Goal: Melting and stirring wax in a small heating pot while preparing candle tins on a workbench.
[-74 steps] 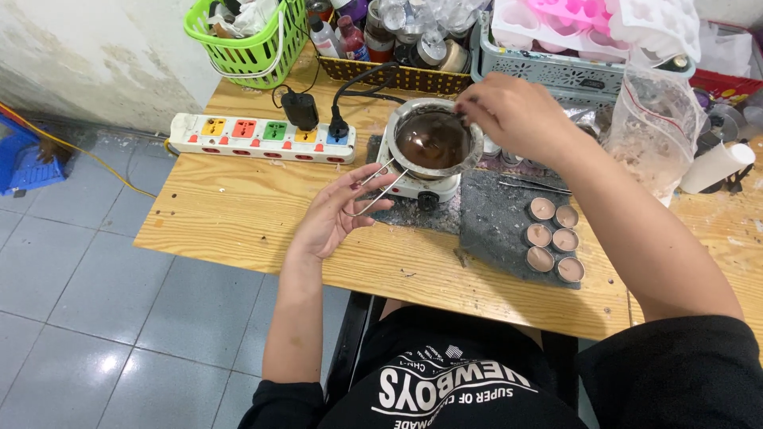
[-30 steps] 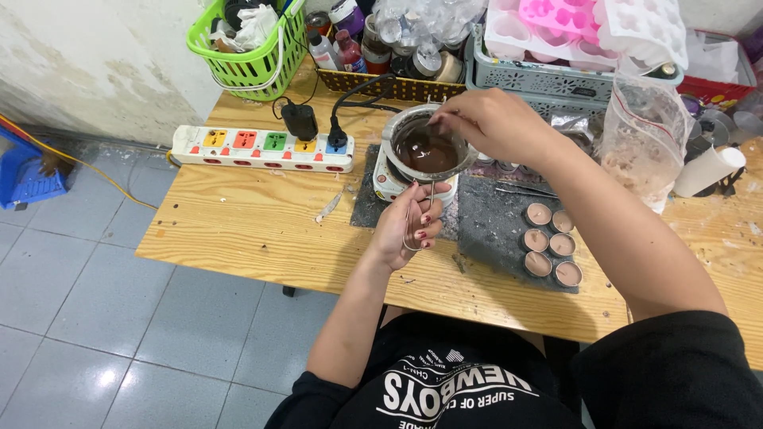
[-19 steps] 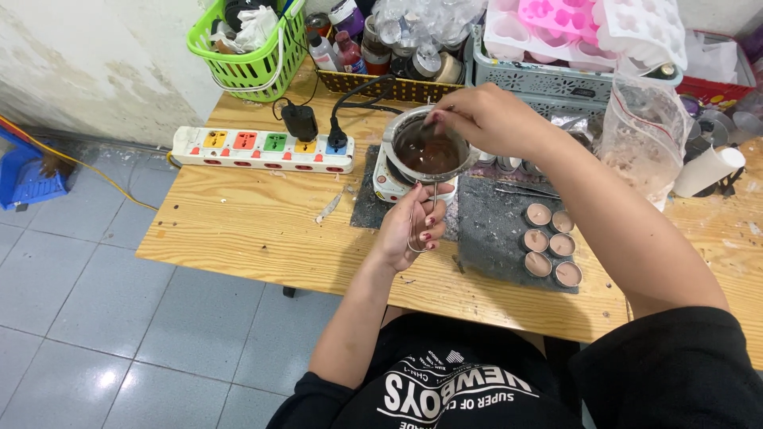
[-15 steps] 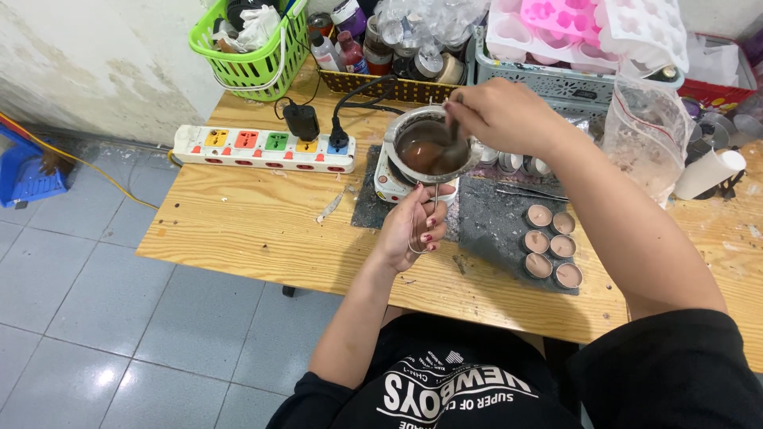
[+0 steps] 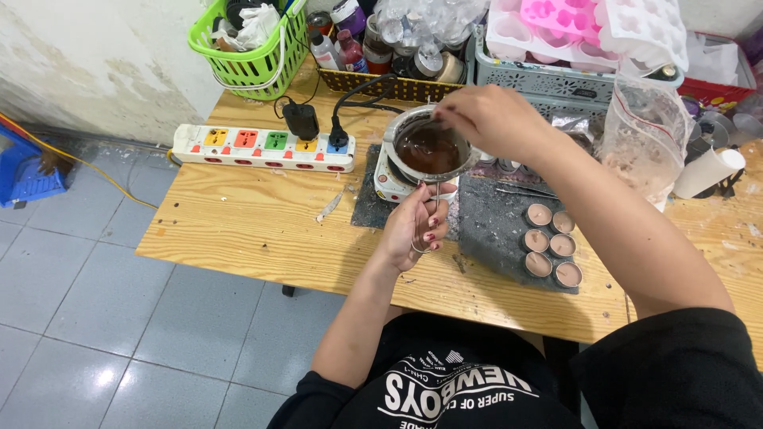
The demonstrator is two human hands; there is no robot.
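**Hands at the melting pot**

Left hand (image 5: 412,225) near the front edge of the tabletop (image 5: 238,230), fingers curled closed around the wire handle (image 5: 426,230) of the metal pot (image 5: 429,147). Just right of it, six small filled candle cups (image 5: 550,245) in two rows on a grey mat (image 5: 497,230), close to the front edge. Further in, pot of dark brown liquid seated on a small white hot plate (image 5: 393,185), about mid-tabletop. Right hand (image 5: 486,117) over the pot's far right rim, fingertips pinched on a thin stirring tool (image 5: 419,125) that slants into the liquid. Left of the pot, white power strip (image 5: 262,148) with coloured sockets and two black plugs. Right of the pot, clear plastic bag (image 5: 645,139) of pale crumbs. Along the back edge, green basket (image 5: 248,44), bottles (image 5: 340,36), grey crate (image 5: 548,75) with pink and white moulds (image 5: 588,24).
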